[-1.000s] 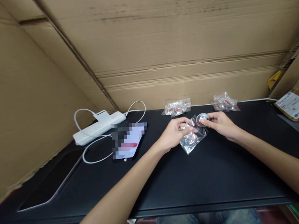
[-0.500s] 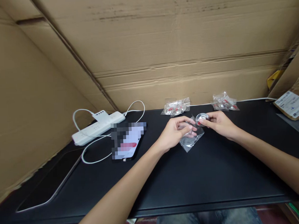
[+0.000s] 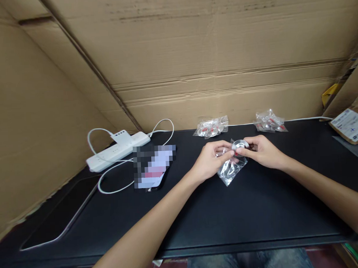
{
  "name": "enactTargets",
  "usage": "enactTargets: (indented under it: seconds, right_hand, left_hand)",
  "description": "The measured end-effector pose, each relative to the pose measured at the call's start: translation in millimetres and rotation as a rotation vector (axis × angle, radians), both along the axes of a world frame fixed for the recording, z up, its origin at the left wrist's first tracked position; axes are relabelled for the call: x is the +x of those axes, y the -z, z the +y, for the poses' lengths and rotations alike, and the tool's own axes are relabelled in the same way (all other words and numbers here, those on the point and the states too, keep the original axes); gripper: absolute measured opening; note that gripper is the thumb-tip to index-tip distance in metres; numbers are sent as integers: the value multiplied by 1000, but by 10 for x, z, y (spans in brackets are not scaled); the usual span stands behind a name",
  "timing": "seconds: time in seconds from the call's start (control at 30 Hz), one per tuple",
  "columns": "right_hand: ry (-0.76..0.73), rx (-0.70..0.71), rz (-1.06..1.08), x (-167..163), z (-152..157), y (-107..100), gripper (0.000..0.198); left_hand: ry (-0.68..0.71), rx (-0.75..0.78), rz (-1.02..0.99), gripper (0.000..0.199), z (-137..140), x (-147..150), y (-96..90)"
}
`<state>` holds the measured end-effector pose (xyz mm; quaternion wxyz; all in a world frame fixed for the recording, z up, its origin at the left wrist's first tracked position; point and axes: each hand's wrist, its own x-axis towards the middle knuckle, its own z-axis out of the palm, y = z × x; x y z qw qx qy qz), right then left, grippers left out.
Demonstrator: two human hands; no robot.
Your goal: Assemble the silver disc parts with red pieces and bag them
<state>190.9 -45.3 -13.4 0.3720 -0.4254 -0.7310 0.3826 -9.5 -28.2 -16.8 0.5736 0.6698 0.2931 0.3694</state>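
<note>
My left hand [image 3: 211, 160] is closed on a small clear plastic bag [image 3: 228, 174], whose lower corner hangs below the fingers. Between the thumb and fingers of my right hand [image 3: 264, 152] is a round silvery metal disc [image 3: 240, 146] with a red spot near its lower edge. The disc sits at the top of the bag, close to my left fingertips; whether it is inside the bag's mouth I cannot tell. Behind the hands lie two clear bags of similar discs with red parts, a left bag [image 3: 212, 127] and a right bag [image 3: 270, 121].
A white power strip [image 3: 119, 150] with a looping white cable lies at the left, beside a phone [image 3: 156, 168] with a blurred screen. Farther left is a dark flat tablet-like panel [image 3: 60, 212]. A labelled package [image 3: 350, 124] lies at the right. Cardboard walls [image 3: 217, 61] enclose the black table [image 3: 244, 218].
My right hand has brought the disc slightly left, to the bag and my left fingertips. The bag in my left hand has shifted a little right and down.
</note>
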Motion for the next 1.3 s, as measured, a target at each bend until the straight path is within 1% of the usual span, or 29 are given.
enactTargets:
  seconds: [0.1,0.2,0.3,0.4,0.5,0.6,0.7,0.83,0.93,1.07,1.17,1.23,1.3]
  right_hand:
    - [-31,18,-37,-5,-17,-25,27]
    - [-59,22,-21,-2,-26,-37,26]
    - [-27,57,-36,11,-20,-36,26]
    - [-1,91,-35,19,-16,-34,29]
    - [-24,87,-33,19,-19,-42,29]
    - [-44,104,-88,19,-24,-60,30]
    - [-49,135,-143,22,-27,-83,37]
    - [2,148,-168,26,-27,-116,45]
    - [-2,160,-186,32,-23,-127,44]
    - [20,151,-140,43,-8,-109,42]
    - [6,102,-83,46,1,-81,38]
    - [5,64,-22,42,4,-62,32]
    - [39,50,36,35,4,-46,26]
  left_hand:
    - [-25,1,-6,21,-14,13,-1]
    - [-66,4,-17,23,-39,32,8]
    - [-85,-32,-63,28,-70,54,34]
    - [-65,-81,-111,33,-95,76,60]
    - [-63,-112,-129,34,-115,98,65]
    - [-91,-146,-140,32,-135,117,54]
    - [-103,-174,-158,31,-146,125,43]
    - [-123,-158,-150,32,-144,121,45]
    - [-132,-134,-139,32,-133,116,53]
    - [-141,-105,-141,33,-108,108,60]
    - [-166,-53,-92,33,-88,99,68]
    - [-168,-28,-59,33,-82,92,74]
    - [-157,-19,-46,32,-82,87,79]
